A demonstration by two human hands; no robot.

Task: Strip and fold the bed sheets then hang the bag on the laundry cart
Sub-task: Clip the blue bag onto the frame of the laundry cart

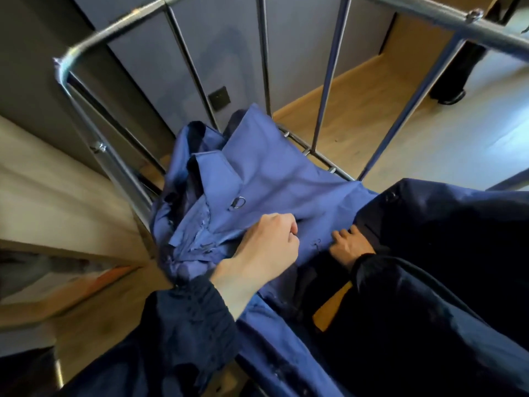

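Bag (274,179) edge gripped by left hand (266,247), right hand (349,245), inside cart (264,53).

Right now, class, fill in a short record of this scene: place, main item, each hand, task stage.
place: inside a metal cart frame, wooden floor beyond
item: blue bag, crumpled low in the cart, metal ring on it
left hand: grips the bag's cloth
right hand: grips the bag's edge
stage: bag not yet hung on the cart

Blue bag (257,173); chrome cart (266,53); navy sleeves (186,325); tan floor (372,104).
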